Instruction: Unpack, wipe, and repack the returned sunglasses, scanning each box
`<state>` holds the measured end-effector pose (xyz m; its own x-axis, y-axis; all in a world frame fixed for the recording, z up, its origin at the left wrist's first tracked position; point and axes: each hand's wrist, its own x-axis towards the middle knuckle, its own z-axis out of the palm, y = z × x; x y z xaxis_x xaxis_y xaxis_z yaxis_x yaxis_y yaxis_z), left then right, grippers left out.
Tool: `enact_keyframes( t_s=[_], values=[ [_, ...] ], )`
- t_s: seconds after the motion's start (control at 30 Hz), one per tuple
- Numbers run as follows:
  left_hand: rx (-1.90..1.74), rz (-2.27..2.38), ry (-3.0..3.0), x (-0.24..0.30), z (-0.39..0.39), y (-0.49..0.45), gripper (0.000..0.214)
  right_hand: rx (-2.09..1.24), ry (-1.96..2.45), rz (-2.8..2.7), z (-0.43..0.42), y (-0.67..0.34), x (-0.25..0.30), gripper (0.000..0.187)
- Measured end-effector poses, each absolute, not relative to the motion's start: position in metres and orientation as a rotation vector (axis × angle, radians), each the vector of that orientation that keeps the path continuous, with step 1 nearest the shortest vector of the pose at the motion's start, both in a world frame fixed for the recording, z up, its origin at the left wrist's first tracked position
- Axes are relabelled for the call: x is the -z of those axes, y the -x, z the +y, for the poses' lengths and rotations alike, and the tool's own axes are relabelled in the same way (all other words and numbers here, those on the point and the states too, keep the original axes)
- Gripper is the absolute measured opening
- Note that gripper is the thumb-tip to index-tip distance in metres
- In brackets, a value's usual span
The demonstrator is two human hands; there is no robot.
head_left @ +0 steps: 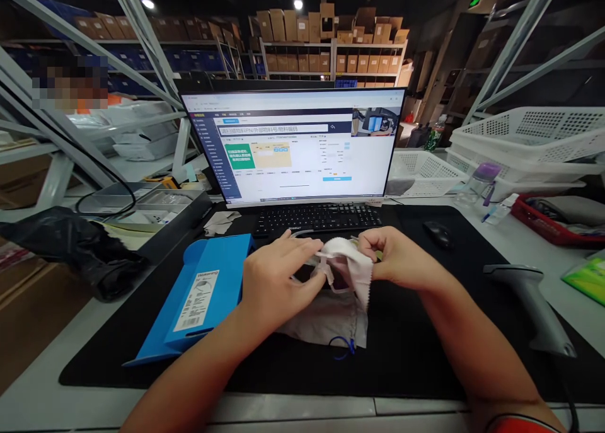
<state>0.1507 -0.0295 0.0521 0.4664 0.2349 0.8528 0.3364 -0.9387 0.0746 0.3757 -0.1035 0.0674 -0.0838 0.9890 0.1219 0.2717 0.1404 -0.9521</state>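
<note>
Over the middle of the black mat, my left hand (282, 274) is closed, thumb and fingers pinching what looks like a pair of clear-framed glasses (334, 280). A white cloth with zigzag edges (358, 270) drapes over the glasses and hides part of them. My right hand (392, 256) pinches this cloth at its upper right, fingers curled in. Below both hands a pale drawstring pouch (326, 323) with a blue cord (347, 346) lies on the mat. A blue cardboard box (215, 269) with a white label rests just left of my left hand, its end flap folded out.
Behind my hands are a keyboard (319, 217) and a lit monitor (302, 149). To the right sit a mouse (438, 234), a barcode scanner (529, 300) and white baskets (529, 137). A black plastic bag (70, 241) lies left. Another person is at the far left.
</note>
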Motion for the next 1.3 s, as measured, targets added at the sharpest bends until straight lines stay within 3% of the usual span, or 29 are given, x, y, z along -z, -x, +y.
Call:
enact_keyframes(
  t_s=[0.13, 0.37, 0.67, 0.97, 1.17, 1.3],
  values=[
    [1.536, -0.546, 2.688, -0.051, -0.031, -0.151, 0.024, -1.037, 1.251, -1.749, -0.103, -0.388, -0.070, 0.040],
    [1.382, -0.304, 2.742, -0.040, -0.033, -0.165, 0.016, -0.266, 1.321, -1.887, -0.107, -0.333, -0.053, 0.042],
    [1.562, -0.438, 2.788, -0.060, -0.030, -0.147, 0.021, -0.846, 1.088, -2.109, -0.110, -0.390, -0.082, 0.049],
    [1.466, -0.390, 2.733, -0.051, -0.033, -0.156, 0.020, -0.476, 1.315, -1.847, -0.112, -0.340, -0.064, 0.044],
    [1.545, -0.466, 2.824, -0.062, -0.033, -0.147, 0.019, -1.079, 1.163, -1.894, -0.116, -0.383, -0.080, 0.051],
    [1.536, -0.474, 2.854, -0.065, -0.035, -0.144, 0.018, -1.169, 1.078, -1.864, -0.118, -0.389, -0.085, 0.053]
  ],
)
